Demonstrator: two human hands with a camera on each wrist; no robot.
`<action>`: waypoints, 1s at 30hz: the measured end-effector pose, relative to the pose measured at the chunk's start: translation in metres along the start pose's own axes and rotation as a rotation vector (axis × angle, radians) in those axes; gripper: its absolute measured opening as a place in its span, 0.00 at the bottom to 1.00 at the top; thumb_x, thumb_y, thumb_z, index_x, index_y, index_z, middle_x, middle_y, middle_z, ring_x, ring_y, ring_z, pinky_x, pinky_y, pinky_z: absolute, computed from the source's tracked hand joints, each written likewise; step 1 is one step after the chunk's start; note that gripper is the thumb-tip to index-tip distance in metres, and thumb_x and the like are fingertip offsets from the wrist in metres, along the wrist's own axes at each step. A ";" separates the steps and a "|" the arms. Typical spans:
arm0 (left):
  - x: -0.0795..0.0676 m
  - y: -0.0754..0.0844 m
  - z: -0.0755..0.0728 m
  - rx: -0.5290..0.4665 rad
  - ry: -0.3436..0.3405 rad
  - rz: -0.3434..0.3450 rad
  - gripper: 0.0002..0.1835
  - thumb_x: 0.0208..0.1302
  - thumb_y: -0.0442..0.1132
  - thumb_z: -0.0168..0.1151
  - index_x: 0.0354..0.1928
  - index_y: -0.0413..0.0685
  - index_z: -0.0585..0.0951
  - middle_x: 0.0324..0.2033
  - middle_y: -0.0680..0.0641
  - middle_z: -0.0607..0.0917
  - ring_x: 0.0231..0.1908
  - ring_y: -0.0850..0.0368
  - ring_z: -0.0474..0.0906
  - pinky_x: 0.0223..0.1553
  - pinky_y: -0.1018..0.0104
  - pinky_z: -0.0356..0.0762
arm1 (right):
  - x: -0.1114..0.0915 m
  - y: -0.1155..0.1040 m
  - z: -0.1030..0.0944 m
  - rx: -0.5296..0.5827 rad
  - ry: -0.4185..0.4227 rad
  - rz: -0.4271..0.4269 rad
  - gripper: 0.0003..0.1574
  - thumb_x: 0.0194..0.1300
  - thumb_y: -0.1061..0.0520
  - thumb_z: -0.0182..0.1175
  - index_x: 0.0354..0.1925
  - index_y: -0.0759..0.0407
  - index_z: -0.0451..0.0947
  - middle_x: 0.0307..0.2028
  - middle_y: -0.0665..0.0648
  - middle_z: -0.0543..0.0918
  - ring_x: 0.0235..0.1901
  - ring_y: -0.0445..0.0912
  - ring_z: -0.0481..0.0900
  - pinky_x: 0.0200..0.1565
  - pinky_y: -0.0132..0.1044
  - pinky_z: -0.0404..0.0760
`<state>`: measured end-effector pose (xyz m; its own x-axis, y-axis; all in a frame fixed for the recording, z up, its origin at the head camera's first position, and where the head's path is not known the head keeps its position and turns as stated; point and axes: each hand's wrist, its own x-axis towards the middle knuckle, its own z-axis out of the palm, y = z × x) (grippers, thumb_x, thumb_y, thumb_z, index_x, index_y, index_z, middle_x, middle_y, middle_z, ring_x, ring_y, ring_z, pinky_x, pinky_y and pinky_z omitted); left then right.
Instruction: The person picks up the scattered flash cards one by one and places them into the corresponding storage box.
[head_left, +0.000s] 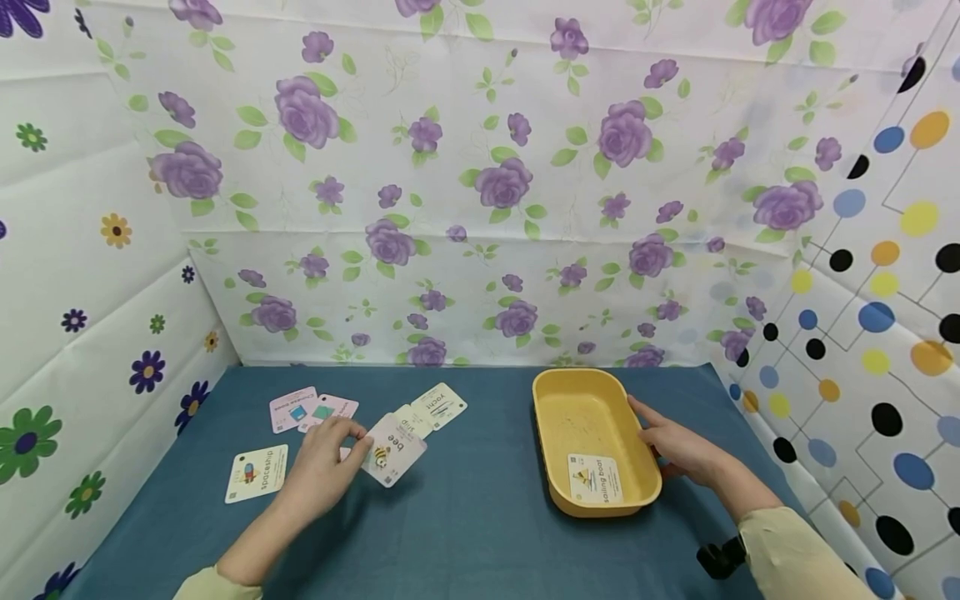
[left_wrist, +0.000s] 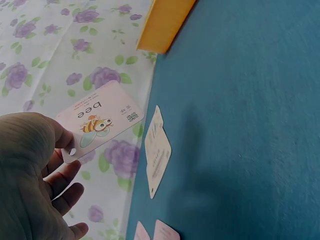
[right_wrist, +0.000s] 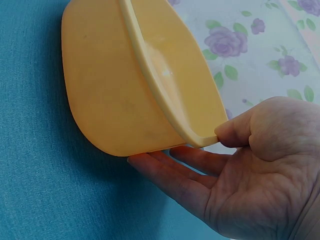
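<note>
My left hand (head_left: 321, 471) pinches a pale pink "bee" card (head_left: 393, 450) by one corner between thumb and fingertips, holding it above the table. In the left wrist view the bee drawing and print face the camera, and the corner hole shows beside the thumb. My right hand (head_left: 686, 454) grips the right side of a yellow plastic tub (head_left: 588, 417). The right wrist view shows the thumb on the tub's rim (right_wrist: 170, 112) and the fingers against the outer wall below. Inside the tub, at its near end, lies a "sailing boat" card (head_left: 595, 479).
A "yacht" card (head_left: 440, 407) overlaps a "ship" card (head_left: 412, 421) behind the bee card. Two pink cards (head_left: 292, 410) lie farther left, partly behind my left hand. A "spaceship" card (head_left: 257, 473) is nearer. A black object (head_left: 720, 558) shows at the right sleeve. Patterned sheets surround the blue table.
</note>
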<state>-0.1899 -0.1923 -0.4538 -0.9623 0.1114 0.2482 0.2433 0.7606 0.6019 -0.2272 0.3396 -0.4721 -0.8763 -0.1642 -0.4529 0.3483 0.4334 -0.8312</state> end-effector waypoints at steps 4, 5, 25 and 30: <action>0.002 0.005 -0.001 -0.030 0.012 0.013 0.06 0.75 0.43 0.62 0.42 0.50 0.83 0.49 0.44 0.80 0.48 0.46 0.70 0.41 0.54 0.70 | 0.000 0.000 -0.001 -0.006 0.000 -0.006 0.48 0.80 0.58 0.44 0.83 0.37 0.30 0.78 0.72 0.45 0.50 0.58 0.81 0.40 0.53 0.84; 0.003 0.006 -0.002 -0.036 0.017 0.019 0.06 0.75 0.43 0.61 0.42 0.50 0.83 0.49 0.44 0.79 0.48 0.46 0.70 0.42 0.54 0.70 | -0.001 0.000 0.000 -0.010 -0.002 -0.011 0.48 0.80 0.58 0.44 0.83 0.38 0.30 0.78 0.72 0.45 0.50 0.58 0.81 0.40 0.53 0.84; 0.013 0.026 -0.002 -0.123 0.017 0.032 0.11 0.77 0.46 0.59 0.47 0.47 0.83 0.52 0.44 0.79 0.50 0.46 0.70 0.44 0.51 0.68 | 0.000 0.001 -0.001 -0.005 -0.007 -0.016 0.47 0.80 0.58 0.44 0.83 0.38 0.30 0.77 0.73 0.48 0.49 0.58 0.81 0.39 0.54 0.85; 0.016 0.031 0.001 -0.154 0.023 0.051 0.10 0.77 0.45 0.60 0.46 0.46 0.83 0.52 0.43 0.79 0.53 0.44 0.69 0.45 0.51 0.67 | 0.000 0.000 -0.001 -0.002 -0.007 -0.011 0.47 0.80 0.58 0.44 0.83 0.37 0.31 0.78 0.71 0.45 0.50 0.58 0.81 0.40 0.54 0.85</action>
<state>-0.1985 -0.1664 -0.4324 -0.9455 0.1311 0.2981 0.3095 0.6468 0.6970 -0.2271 0.3408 -0.4718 -0.8777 -0.1752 -0.4461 0.3382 0.4331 -0.8355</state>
